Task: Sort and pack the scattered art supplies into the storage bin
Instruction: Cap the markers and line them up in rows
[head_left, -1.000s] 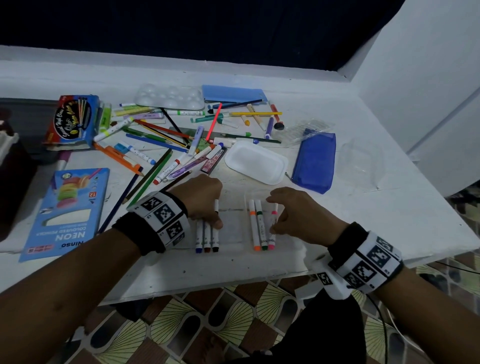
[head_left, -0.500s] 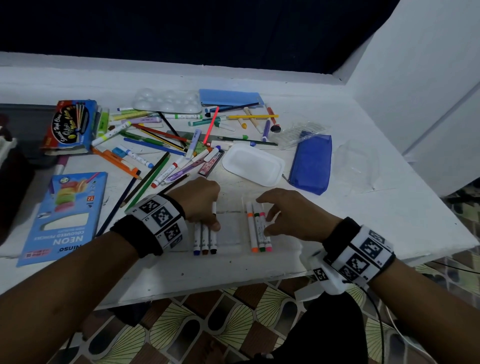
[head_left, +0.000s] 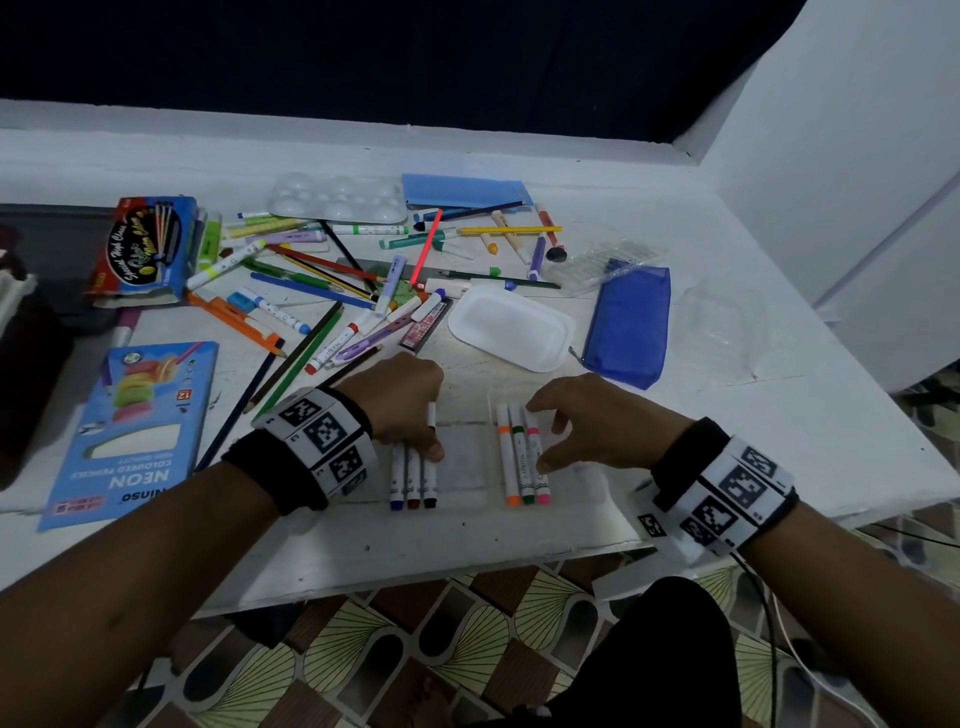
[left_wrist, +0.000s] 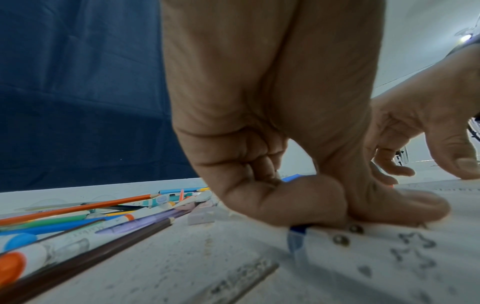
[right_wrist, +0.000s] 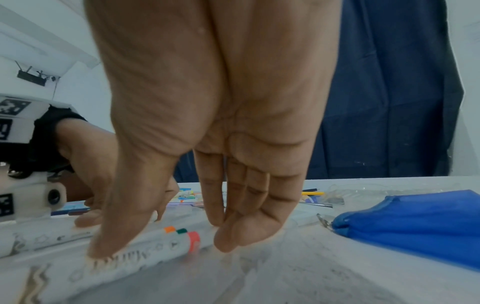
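Observation:
Three white markers (head_left: 413, 480) with blue, brown and black caps lie side by side near the table's front edge. My left hand (head_left: 428, 441) holds them down, fingers curled and thumb (left_wrist: 405, 207) pressed on top. To the right lie three more markers (head_left: 524, 462) capped orange, green and pink. My right hand (head_left: 540, 436) hovers over these with straight fingers; its thumb (right_wrist: 103, 246) touches a marker barrel (right_wrist: 145, 257) and its fingertips (right_wrist: 233, 238) reach the table beside them. A white plastic container (head_left: 511, 330) sits just behind both hands.
Several pencils, pens and markers (head_left: 322, 291) are scattered across the table's middle and back. A blue pencil pouch (head_left: 631, 322) lies right of the container. A neon pencil box (head_left: 130, 431) and a paint box (head_left: 143, 249) are at left; a clear palette (head_left: 337, 197) is at back.
My right hand has lifted its fingers off the orange, green and pink markers and spread them. My left hand stays on its three markers.

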